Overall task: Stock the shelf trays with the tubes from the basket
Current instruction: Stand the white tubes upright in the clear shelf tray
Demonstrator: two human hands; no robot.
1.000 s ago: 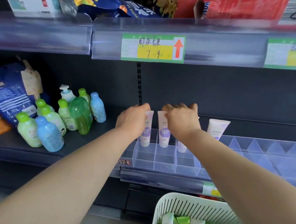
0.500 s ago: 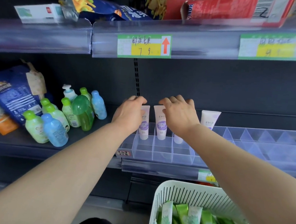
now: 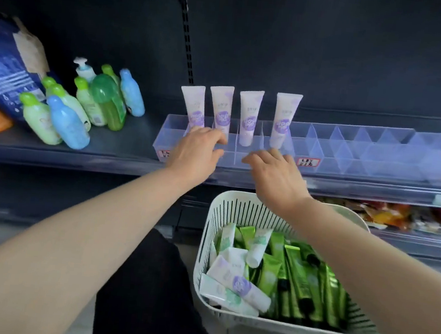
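While both hands hover at the front of the clear plastic divided tray [image 3: 350,152], neither grips anything. The left hand [image 3: 199,151] has loosely curled fingers over the front cells, and the right hand [image 3: 275,172] hangs just beside it at 3 o'clock, the 2 apart. I cannot tell whether the left fingertips touch a tube.

4 white squeeze tubes with purple labels [image 3: 248,115] stand upright, cap-down, in the tray's back row at 12 o'clock from the hands. The rest of the stock lies heaped in the white slatted plastic basket [image 3: 240,198] at 6 o'clock, under the right forearm: shiny green tubes [image 3: 292,276] and a few white ones [image 3: 240,284].

The likeliest mishap, as I judge it, is a knock. The tubes are tall and stand on small caps, so a finger brushing one could tip it into its neighbour and topple the row.

The tray looks light and sits at the lip of the dark shelf [image 3: 124,144]. A fingertip hooked on its front wall could drag it forward.

In the basket the tubes lie crosswise, so pulling 1 may snag others and spill them over the rim. Green tubes could also land in the purple column by mistake.

At 9 o'clock the crowded green and blue plastic bottles [image 3: 67,125] sit well apart from the tray, though a wide left-arm sweep might topple them.
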